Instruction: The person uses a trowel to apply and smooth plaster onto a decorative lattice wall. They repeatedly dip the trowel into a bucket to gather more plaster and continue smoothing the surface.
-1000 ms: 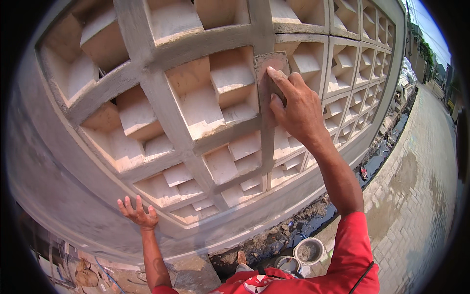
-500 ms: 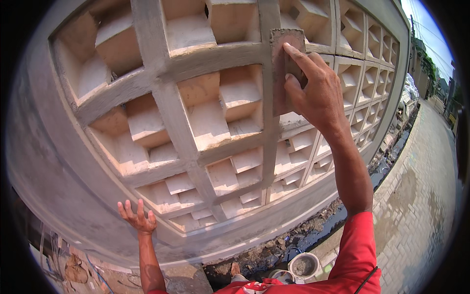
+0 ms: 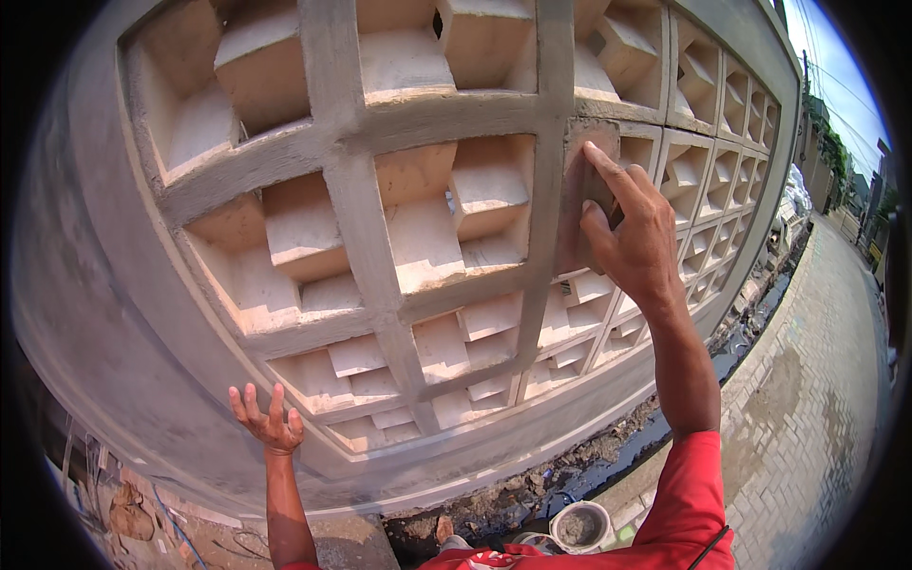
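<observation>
My right hand [image 3: 638, 228] grips a flat rectangular plastering float [image 3: 571, 204], its index finger stretched along the plate; the grip behind it is hidden. The float lies against a wall of pale ventilation blocks [image 3: 489, 195], over the grey mortar band [image 3: 546, 180] that runs down between two block columns. Damp, darker mortar shows on the cross band to the left of the float. Lower down, my left hand [image 3: 269, 423] is empty with its fingers spread, near the grey plastered border [image 3: 209, 380] of the panel. Whether it touches the wall I cannot tell.
Below me stands a bucket [image 3: 606, 538] with grey mortar in it. A ditch of dark water [image 3: 627, 461] and rubble runs along the wall's foot. A paved lane [image 3: 807, 427] stretches off at the right. Debris and a blue hose [image 3: 180, 532] lie at lower left.
The float and my right hand have slid downward along the vertical mortar band. My view has shifted slightly, and my left hand keeps its spread pose.
</observation>
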`<state>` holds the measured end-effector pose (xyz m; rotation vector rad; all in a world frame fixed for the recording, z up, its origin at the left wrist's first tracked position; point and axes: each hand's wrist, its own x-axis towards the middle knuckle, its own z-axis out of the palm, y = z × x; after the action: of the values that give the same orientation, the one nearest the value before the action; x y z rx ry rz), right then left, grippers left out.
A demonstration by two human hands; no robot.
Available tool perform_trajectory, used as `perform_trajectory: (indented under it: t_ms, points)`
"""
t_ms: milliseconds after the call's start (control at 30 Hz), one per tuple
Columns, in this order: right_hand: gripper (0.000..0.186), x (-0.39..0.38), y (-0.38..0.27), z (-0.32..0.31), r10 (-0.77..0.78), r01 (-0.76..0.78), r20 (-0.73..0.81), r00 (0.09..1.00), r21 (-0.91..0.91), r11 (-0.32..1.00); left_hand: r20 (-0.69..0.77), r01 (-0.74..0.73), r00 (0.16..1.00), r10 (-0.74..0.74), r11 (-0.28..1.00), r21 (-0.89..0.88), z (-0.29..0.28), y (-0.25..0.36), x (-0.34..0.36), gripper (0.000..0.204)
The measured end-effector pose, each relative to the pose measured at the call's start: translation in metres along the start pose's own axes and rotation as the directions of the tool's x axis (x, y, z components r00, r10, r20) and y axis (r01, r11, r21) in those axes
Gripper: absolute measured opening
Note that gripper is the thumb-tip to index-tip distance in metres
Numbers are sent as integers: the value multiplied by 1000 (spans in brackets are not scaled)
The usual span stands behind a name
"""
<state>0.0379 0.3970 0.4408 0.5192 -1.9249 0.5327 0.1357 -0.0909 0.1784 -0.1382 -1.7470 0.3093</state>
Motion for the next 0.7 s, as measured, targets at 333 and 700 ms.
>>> perform_trajectory:
  t_ms: [333,700]
  points:
    - [56,-14,22,24,65,-34,149,987,-202,979,-1,2,1000,-2,1000,-11,3,5,4,42]
    - [54,17,7,20,59,-28,96,994,-291,956,-1,18,1000,-18,1000,-15,3,5,2,41]
